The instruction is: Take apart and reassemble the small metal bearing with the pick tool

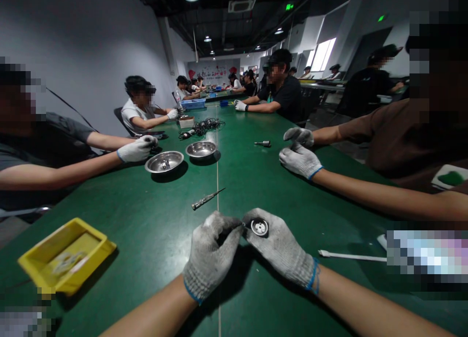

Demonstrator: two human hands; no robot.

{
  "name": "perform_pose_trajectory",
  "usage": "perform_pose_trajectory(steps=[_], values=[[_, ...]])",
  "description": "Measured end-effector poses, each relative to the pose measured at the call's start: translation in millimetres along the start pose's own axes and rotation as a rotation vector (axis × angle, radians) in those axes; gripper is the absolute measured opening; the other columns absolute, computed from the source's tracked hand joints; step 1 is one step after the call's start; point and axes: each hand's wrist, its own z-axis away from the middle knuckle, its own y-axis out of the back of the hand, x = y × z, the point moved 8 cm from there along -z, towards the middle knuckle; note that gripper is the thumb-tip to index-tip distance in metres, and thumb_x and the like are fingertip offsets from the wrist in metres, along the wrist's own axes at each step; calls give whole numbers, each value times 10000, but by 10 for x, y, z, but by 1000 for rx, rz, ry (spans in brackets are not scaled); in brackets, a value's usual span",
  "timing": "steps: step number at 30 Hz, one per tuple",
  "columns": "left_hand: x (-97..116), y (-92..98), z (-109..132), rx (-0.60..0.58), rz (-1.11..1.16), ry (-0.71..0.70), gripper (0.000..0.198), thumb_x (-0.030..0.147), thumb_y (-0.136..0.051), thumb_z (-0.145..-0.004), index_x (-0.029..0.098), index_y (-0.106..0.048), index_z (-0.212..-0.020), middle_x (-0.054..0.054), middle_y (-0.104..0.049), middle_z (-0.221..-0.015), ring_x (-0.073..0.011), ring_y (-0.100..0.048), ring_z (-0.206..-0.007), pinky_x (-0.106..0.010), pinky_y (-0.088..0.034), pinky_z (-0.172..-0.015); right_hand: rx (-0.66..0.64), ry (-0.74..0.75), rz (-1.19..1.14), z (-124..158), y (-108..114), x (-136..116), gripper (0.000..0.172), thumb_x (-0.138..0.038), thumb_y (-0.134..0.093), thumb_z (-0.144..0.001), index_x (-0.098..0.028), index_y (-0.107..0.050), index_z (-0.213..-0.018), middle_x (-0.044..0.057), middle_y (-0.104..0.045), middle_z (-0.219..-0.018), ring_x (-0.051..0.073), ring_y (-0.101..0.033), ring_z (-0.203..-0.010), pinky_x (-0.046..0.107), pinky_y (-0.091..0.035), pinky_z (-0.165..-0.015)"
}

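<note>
The gloved right hand cups a small round metal part, fingers closed around its rim, with the open face turned up. The part sits at the hand's 11 o'clock end, in the fingertips. The gloved left hand is curled narrow, its fingertips meeting the part's 9 o'clock edge; whether they pinch anything cannot be told.

Both hands hover low over a green table. A slim pointed tool lies at 11 o'clock from the hands, nearby. A yellow tray sits at 9 o'clock, well apart, and a white strip lies at 3 o'clock. Two steel bowls stand farther off at 11 o'clock. Other people in gloves work along both sides of the long table in a dim hall.
</note>
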Motion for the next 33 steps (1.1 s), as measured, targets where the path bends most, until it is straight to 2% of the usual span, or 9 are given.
perform_pose_trajectory(steps=[4, 14, 22, 29, 33], values=[[48, -46, 25, -51, 31, -8, 110, 162, -692, -924, 188, -799, -924, -26, -733, -782, -120, -687, -680, -195, -534, -637, -17, 21, 39, 11, -12, -6, 110, -173, -619, -756, -209, -664, -850, 7, -704, -799, 168, -654, -721, 274, -519, -663], [-2, -238, -30, -208, 43, 169, 144, 161, -713, -916, 222, -831, -862, 8, -709, -736, -107, -653, -650, -195, -469, -603, -137, 56, 153, 31, -141, -3, 184, -50, -574, -731, -207, -607, -821, 23, -675, -834, 184, -633, -753, 288, -481, -682], [-5, -251, -4, -236, 0, 187, 155, 175, -694, -918, 232, -838, -909, 2, -723, -754, -117, -664, -661, -208, -482, -624, -159, 54, 195, 48, -158, 16, 216, -17, -580, -709, -200, -605, -820, 36, -674, -866, 192, -635, -784, 297, -490, -711], [-5, -245, 16, -245, -77, 242, 131, 193, -699, -909, 223, -822, -875, -15, -751, -798, -148, -704, -716, -243, -496, -644, -164, 82, 210, 52, -163, 2, 243, -1, -568, -701, -202, -610, -831, 34, -681, -871, 190, -639, -781, 298, -514, -727], [32, -250, -9, -256, -138, 192, 153, 177, -688, -904, 236, -825, -873, -16, -739, -771, -155, -693, -684, -252, -496, -624, -145, 96, 234, 49, -162, -3, 213, -19, -572, -733, -213, -592, -818, 28, -679, -850, 189, -641, -762, 300, -527, -720]])
